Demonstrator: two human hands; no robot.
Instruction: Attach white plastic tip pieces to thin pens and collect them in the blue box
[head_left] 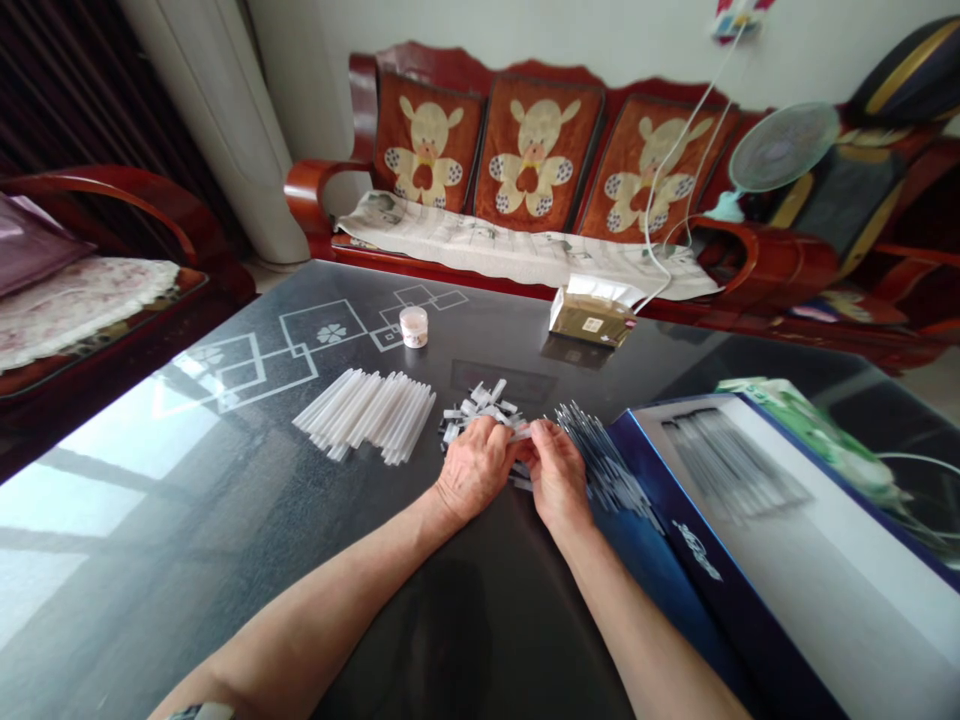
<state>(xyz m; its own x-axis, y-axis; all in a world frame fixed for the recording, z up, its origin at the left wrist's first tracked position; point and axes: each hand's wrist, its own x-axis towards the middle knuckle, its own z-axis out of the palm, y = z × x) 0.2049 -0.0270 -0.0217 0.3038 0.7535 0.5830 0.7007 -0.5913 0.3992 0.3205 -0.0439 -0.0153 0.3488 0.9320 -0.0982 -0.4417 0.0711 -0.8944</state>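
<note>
Dozens of small white plastic pieces (480, 405) heaped near the middle of a dark glass table (225, 520).
Left hand (474, 468) curled closed at heap's near edge; right hand (556, 475) pinching one slim clear plastic piece (521, 434); grip partly hidden.

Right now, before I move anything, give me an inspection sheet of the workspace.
surface: glossy dark tabletop with a pale printed pattern and glare.
job's things: loose white plastic pieces, a bundle of translucent tubes, blurred thin rods beside a blue-edged box.
clutter: small white jar, tissue box.
grippers: left hand and right hand meet over the pieces; grip unclear.
cables: white cord by the sofa.
surroundings: red wooden sofa, electric fan, tower air conditioner.
</note>
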